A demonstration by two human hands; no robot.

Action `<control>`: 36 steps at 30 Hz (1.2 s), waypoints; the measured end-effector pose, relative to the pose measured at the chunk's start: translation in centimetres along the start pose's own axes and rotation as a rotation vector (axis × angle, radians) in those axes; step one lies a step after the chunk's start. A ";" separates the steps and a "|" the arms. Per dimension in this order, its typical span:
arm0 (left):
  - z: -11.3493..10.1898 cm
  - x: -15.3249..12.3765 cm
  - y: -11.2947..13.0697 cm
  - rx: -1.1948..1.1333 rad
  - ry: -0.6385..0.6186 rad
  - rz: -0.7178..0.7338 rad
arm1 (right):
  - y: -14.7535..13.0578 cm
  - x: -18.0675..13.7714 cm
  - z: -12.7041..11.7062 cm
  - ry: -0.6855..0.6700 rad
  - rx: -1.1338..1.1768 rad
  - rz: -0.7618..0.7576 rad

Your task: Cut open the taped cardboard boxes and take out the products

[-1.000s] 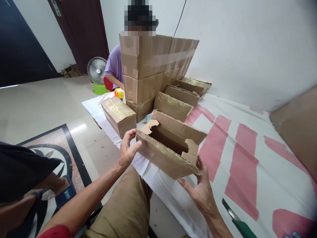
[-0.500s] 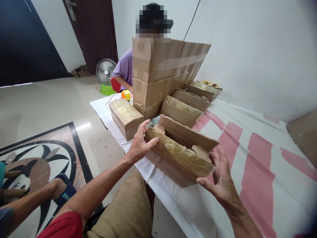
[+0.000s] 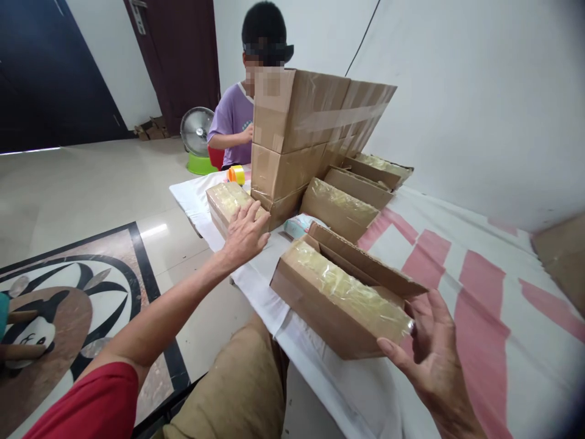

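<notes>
From my remote post I find the left hand (image 3: 247, 231) at the right end of the closed box (image 3: 223, 198), fingers spread and gripping nothing; contact with the cardboard I cannot confirm. The open box (image 3: 324, 320) sits right of it, at the near edge of the cloth (image 3: 530, 353). Its taped near flap (image 3: 351, 286) lies inward over the opening; its far flap (image 3: 370, 267) stands up, leaning. The right hand (image 3: 434, 353) spans the box's right end, thumb by the near face, fingers by the far flap's corner. Whether it clamps the cardboard I cannot tell.

In my judgement, good handling calls for steadying the right end lightly, pressing with the flat of the fingers rather than the tips, and keeping the two flaps' edges parallel. The ragged far flap may bend or tear if pulled by one corner.

Surroundings, left to right: a fan (image 3: 198, 131) on the floor; a co-worker (image 3: 226, 122) beyond the cloth; a tape roll (image 3: 236, 175) past the closed box; a tall stack (image 3: 308, 116) close behind it; a packet (image 3: 299, 225) just beyond the open box's left corner; a row of boxes (image 3: 340, 207) on the far side. Stack, packet and row limit sliding the open box farther away.
</notes>
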State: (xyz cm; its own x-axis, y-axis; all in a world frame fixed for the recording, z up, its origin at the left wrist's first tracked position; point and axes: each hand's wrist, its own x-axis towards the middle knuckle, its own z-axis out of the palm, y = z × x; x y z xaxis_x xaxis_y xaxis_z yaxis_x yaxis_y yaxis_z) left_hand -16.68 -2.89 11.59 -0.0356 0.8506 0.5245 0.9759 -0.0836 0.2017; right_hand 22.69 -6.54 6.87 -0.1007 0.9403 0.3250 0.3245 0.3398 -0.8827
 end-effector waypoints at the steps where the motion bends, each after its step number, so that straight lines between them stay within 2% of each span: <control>1: 0.1 0.2 -0.7 0.046 -0.049 0.007 | 0.0 -0.2 -0.1 0.006 -0.002 -0.002; 3: 0.5 0.3 -1.8 0.091 -0.087 0.017 | 0.1 -0.5 -0.3 0.027 -0.014 -0.001; 8: 0.3 -0.9 -4.6 0.051 0.007 0.004 | -0.1 -0.7 0.1 0.063 -0.038 -0.003; 13: -0.5 -2.1 -6.3 0.009 0.062 -0.003 | -0.6 1.8 2.8 0.038 -0.044 -0.030; 17: -0.4 -1.7 -6.3 0.008 0.067 0.019 | -0.9 5.1 5.8 -0.009 -0.012 -0.104; 21: 0.1 -0.5 -5.9 0.037 0.014 0.055 | -0.3 7.6 8.2 0.032 -0.023 -0.162; 26: 0.3 0.3 -5.7 0.056 -0.049 0.105 | 0.2 9.1 10.3 0.071 -0.093 -0.229; 30: 0.5 0.3 -5.9 0.062 -0.042 0.096 | 0.1 9.4 11.0 0.051 -0.123 -0.224; 36: 0.5 0.5 -6.1 -0.017 -0.066 0.086 | 0.7 8.6 10.3 -0.007 -0.152 -0.227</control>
State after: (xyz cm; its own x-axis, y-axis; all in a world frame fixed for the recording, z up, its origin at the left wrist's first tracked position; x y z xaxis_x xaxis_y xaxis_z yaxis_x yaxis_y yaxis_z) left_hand -22.52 -1.72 10.21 0.0632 0.8722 0.4851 0.9709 -0.1663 0.1725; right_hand 12.35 1.98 5.57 -0.1935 0.8406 0.5060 0.4299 0.5362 -0.7264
